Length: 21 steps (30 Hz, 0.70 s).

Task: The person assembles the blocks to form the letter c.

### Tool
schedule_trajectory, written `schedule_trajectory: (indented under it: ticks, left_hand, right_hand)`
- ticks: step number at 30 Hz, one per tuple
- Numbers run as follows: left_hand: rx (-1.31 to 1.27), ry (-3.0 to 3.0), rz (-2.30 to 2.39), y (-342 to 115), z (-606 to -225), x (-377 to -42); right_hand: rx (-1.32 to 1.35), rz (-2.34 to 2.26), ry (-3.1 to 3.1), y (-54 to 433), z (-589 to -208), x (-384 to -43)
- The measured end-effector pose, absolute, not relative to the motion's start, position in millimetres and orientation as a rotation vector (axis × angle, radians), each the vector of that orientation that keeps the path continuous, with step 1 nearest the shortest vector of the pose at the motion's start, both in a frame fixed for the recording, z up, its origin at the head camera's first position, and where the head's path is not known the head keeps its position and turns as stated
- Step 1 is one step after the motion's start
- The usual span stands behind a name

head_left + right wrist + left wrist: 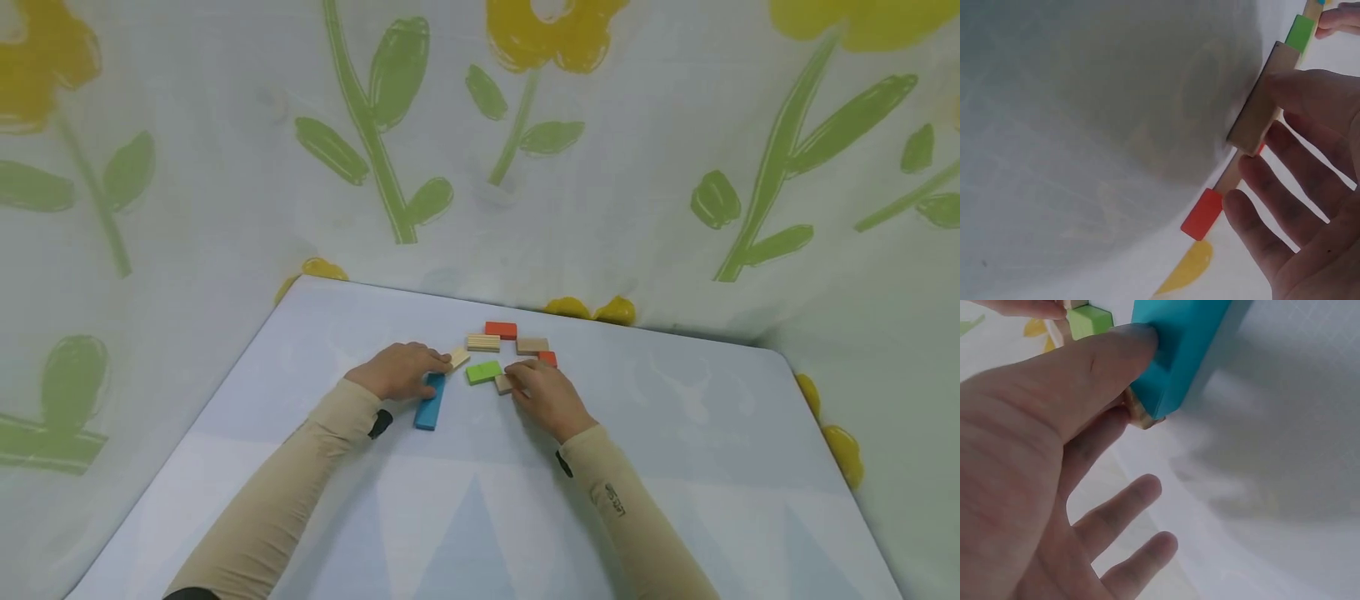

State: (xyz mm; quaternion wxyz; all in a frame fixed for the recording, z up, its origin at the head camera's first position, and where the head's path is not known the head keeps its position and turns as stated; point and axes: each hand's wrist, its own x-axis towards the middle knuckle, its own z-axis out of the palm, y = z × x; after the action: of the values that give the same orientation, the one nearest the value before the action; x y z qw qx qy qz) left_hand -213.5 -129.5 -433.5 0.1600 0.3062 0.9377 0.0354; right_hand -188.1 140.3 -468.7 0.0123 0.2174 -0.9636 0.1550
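Arrangement seemingly midway on the surface, with green block and farthest red block already laid, blue block pinched by left fingers, wooden block by right fingers, release probably left.

"What's blocked in the head view?"
"The right hand covers part of a tan block, and the left hand part of the blue block."
"Can you read the lettering on the sleeve?"
"Too small for me. The surface also runs off the bottom edge."
"And the left wrist view?"
"The top edge crops the blue block; a pale block is mostly hidden behind it."
"Right wrist?"
"Just a sliver of a red block shows behind the fingers."
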Motion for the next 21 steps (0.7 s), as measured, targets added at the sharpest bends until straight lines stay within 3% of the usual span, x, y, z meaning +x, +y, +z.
schedule_trajectory:
  ticks: [21]
  left_hand:
    - [0.893,2.641,0.217,-137.6,-430.9,-216.1]
  right_hand:
    - [0.663,0.489,-2.935,147.1,-470.5,-185.5]
